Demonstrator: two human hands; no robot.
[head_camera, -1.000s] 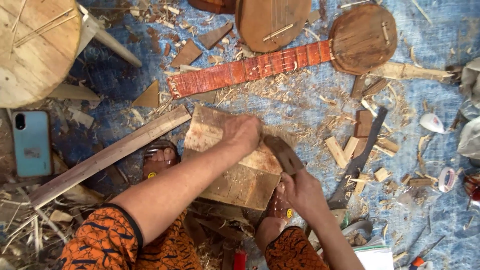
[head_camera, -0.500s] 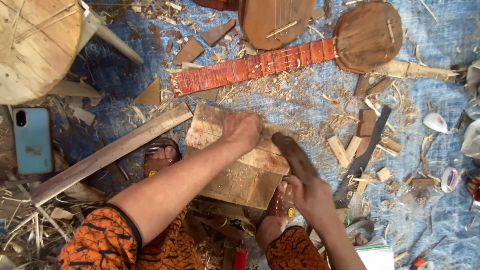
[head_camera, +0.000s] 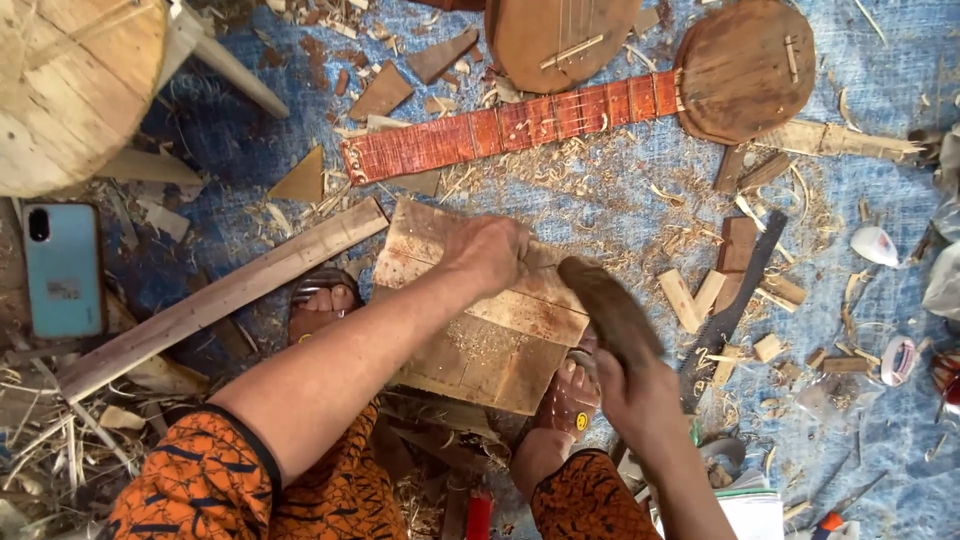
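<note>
My left hand (head_camera: 488, 252) presses down on the far edge of a flat wooden board (head_camera: 480, 330) that rests over my sandalled feet; what the fingers grip under the hand is hidden. My right hand (head_camera: 640, 385) is closed around a dark wooden mallet-like tool (head_camera: 605, 300), raised just right of the board and slightly blurred. A little pile of sawdust lies on the board's middle.
A long-necked stringed instrument with a red fretted neck (head_camera: 510, 125) and round body (head_camera: 742, 68) lies beyond, another body (head_camera: 560, 35) beside it. A long plank (head_camera: 220, 295) slants left. A phone (head_camera: 62, 270), a round stool top (head_camera: 70, 85), a saw blade (head_camera: 735, 300) and wood scraps surround me.
My right hand has lifted the dark tool up and to the right, away from the board's edge. My left hand stays pressed on the board.
</note>
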